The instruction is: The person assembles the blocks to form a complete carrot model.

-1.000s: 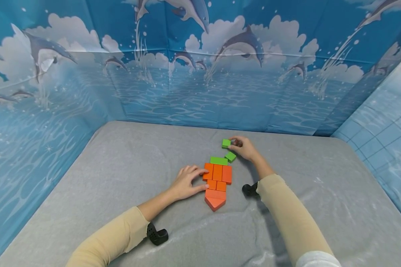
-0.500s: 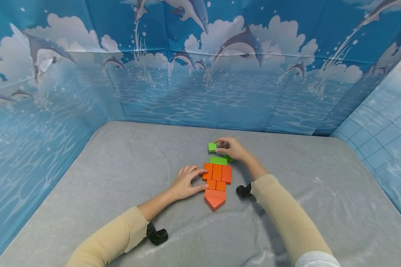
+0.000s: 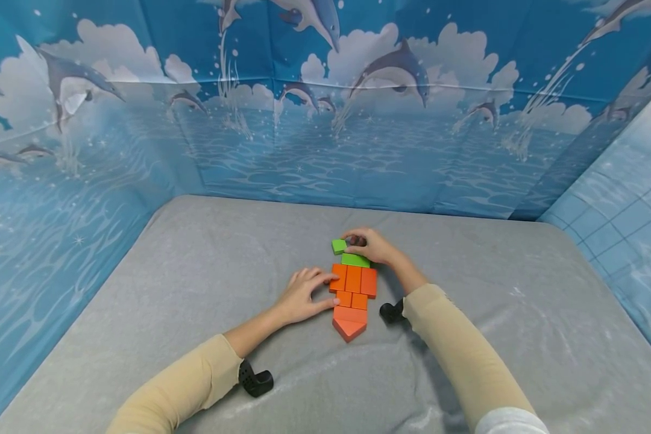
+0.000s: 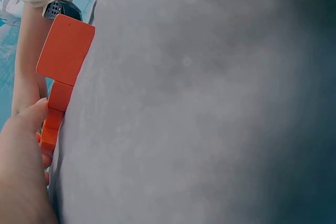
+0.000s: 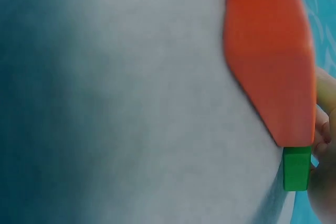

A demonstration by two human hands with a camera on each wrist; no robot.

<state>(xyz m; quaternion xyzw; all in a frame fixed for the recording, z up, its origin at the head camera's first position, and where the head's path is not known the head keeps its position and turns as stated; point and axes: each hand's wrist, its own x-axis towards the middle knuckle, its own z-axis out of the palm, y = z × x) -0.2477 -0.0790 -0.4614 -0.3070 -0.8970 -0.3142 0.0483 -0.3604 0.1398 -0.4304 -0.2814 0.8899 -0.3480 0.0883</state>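
Note:
Orange blocks (image 3: 353, 279) lie flat in joined rows, narrowing to a pointed red-orange block (image 3: 349, 328) at the near end. A long green block (image 3: 355, 260) sits against their far edge. My right hand (image 3: 371, 246) pinches a small green block (image 3: 339, 246) by its right side, just beyond the long one's left end. Another small green block is hidden in the head view, behind that hand. My left hand (image 3: 302, 295) lies left of the rows, thumb and index finger extended and touching the orange blocks. In the left wrist view, its thumb meets an orange block (image 4: 61, 96).
A grey cloth (image 3: 239, 253) covers the work surface. Blue dolphin-print curtains (image 3: 304, 157) hang behind it and along both sides. Black wrist devices (image 3: 256, 381) stick out below each beige sleeve.
My right hand has carried the small green block leftward and nearer, from beyond the loose green block to the far left corner of the long one. My left hand has stayed put.

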